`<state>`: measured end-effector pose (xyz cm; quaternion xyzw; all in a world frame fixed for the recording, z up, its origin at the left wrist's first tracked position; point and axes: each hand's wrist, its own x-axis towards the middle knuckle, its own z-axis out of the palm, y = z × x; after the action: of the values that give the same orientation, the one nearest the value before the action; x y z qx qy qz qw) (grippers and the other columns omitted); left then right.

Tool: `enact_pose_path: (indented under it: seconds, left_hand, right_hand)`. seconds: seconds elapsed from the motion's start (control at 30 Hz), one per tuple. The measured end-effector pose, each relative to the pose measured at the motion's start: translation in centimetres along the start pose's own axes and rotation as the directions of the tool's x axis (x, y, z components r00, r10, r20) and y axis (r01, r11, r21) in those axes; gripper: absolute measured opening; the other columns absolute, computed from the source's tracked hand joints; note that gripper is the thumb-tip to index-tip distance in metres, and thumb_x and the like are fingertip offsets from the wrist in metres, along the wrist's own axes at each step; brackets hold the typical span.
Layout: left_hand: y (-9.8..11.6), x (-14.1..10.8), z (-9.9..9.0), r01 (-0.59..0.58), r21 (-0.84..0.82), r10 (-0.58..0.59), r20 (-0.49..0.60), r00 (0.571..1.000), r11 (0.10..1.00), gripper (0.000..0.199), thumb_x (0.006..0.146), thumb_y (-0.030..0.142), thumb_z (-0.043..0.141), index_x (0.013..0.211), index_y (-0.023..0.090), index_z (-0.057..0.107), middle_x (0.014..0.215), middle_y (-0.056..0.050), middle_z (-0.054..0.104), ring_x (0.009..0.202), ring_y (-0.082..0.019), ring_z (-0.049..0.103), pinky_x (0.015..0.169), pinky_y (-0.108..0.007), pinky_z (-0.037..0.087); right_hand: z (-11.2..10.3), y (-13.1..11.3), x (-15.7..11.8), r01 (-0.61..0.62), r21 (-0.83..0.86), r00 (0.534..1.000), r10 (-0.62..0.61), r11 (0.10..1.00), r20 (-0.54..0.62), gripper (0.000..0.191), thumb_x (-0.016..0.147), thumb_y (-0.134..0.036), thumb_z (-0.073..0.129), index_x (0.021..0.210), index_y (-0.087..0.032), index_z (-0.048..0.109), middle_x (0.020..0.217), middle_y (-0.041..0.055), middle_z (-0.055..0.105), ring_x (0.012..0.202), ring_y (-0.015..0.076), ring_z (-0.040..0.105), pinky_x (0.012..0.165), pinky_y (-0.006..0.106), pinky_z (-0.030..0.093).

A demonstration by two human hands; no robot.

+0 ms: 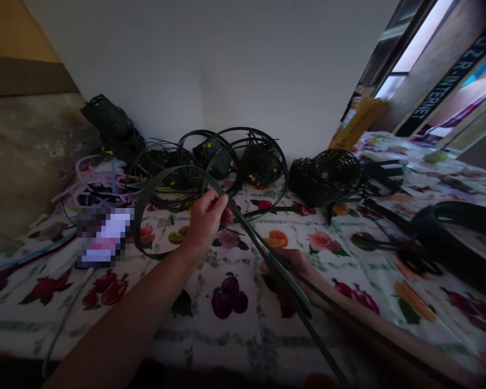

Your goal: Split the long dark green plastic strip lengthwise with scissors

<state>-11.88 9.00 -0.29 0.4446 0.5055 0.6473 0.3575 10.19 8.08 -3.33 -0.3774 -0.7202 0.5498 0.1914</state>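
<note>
My left hand (pixel 207 212) is closed, with thumb and fingers pinching a flat dark green plastic strip (pixel 247 229). The strip curls into a large loop on the left. On the right it runs down toward the lower right corner as narrower strands. My right hand (pixel 285 263), lower and to the right, is closed around a slim tool with a pale green handle (pixel 288 280) that lies along the strands. Blur and the strands partly hide its fingers, and I cannot make out the tool's exact kind.
Coiled strips and dark woven baskets (pixel 263 162) line the wall, with another basket (pixel 319 178) to the right. A blurred-out phone (pixel 105 237) and purple strips (pixel 91 181) are at left. A thick dark roll (pixel 449 237) lies right on the fruit-patterned tablecloth (pixel 162 329).
</note>
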Motion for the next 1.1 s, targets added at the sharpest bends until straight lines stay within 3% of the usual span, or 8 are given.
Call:
enact_pose_path:
  seconds: [0.2, 0.33, 0.57, 0.7, 0.83, 1.1]
  left_hand:
    - [0.0, 0.1, 0.0, 0.011, -0.017, -0.011, 0.004, 1.000, 1.000, 0.026, 0.082, 0.032, 0.062, 0.064, 0.018, 0.049, 0.054, 0.002, 0.056, 0.044, -0.009, 0.054, 0.044, -0.020, 0.045]
    - [-0.1, 0.1, 0.0, 0.014, -0.013, -0.013, 0.007, 1.000, 1.000, 0.026, 0.082, 0.031, 0.062, 0.063, 0.018, 0.049, 0.053, 0.002, 0.056, 0.044, -0.009, 0.054, 0.044, -0.020, 0.044]
    - [0.2, 0.3, -0.3, 0.098, 0.001, -0.098, 0.045, 0.994, 0.995, 0.028, 0.081, 0.037, 0.062, 0.064, 0.018, 0.049, 0.055, 0.000, 0.059, 0.043, -0.010, 0.056, 0.041, -0.019, 0.043]
    - [0.4, 1.2, -1.3, -0.006, 0.012, 0.006, -0.020, 1.000, 1.000, 0.023, 0.080, 0.040, 0.065, 0.075, 0.020, 0.055, 0.057, 0.003, 0.059, 0.046, -0.012, 0.058, 0.043, -0.021, 0.047]
    - [0.8, 1.8, -2.0, -0.134, 0.012, 0.134, -0.085, 0.987, 0.991, 0.023, 0.081, 0.036, 0.065, 0.071, 0.020, 0.051, 0.057, 0.003, 0.059, 0.048, -0.012, 0.060, 0.047, -0.021, 0.050]
    - [1.1, 1.1, -1.3, -0.072, -0.021, 0.071, -0.066, 0.995, 0.997, 0.023, 0.080, 0.034, 0.065, 0.069, 0.020, 0.050, 0.054, 0.004, 0.056, 0.046, -0.011, 0.058, 0.048, -0.022, 0.051]
  right_hand:
    - [0.0, -1.0, -0.3, -0.027, -0.003, 1.000, 0.027, 1.000, 0.009, 0.031, 0.084, -0.045, 0.062, 0.066, -0.022, 0.051, 0.064, 0.0032, 0.054, 0.057, 0.0161, 0.045, 0.053, 0.030, 0.036]
    - [0.0, -0.9, -0.2, 0.016, -0.058, 1.000, -0.017, 0.998, -0.026, 0.033, 0.082, -0.048, 0.062, 0.064, -0.023, 0.051, 0.064, 0.0048, 0.055, 0.058, 0.0180, 0.047, 0.054, 0.031, 0.036]
    - [-0.2, 0.2, 0.2, 0.029, -0.017, 1.000, -0.029, 0.999, -0.007, 0.034, 0.085, -0.045, 0.060, 0.066, -0.019, 0.050, 0.064, 0.0022, 0.054, 0.056, 0.0144, 0.047, 0.052, 0.028, 0.037]
    - [-0.3, 0.5, 0.4, 0.020, -0.048, 1.000, -0.019, 0.999, 0.015, 0.034, 0.086, -0.044, 0.061, 0.069, -0.016, 0.052, 0.065, 0.0013, 0.055, 0.057, 0.0117, 0.046, 0.052, 0.025, 0.036]
    - [-0.2, 0.4, 0.3, 0.013, -0.034, 0.999, -0.012, 0.999, 0.035, 0.036, 0.086, -0.046, 0.061, 0.070, -0.015, 0.053, 0.065, 0.0014, 0.055, 0.057, 0.0117, 0.046, 0.051, 0.024, 0.036]
    - [-0.3, 0.1, 0.2, 0.037, -0.117, 0.999, -0.036, 0.992, 0.008, 0.034, 0.085, -0.047, 0.060, 0.071, -0.016, 0.054, 0.066, 0.0007, 0.055, 0.060, 0.0141, 0.051, 0.053, 0.025, 0.037]
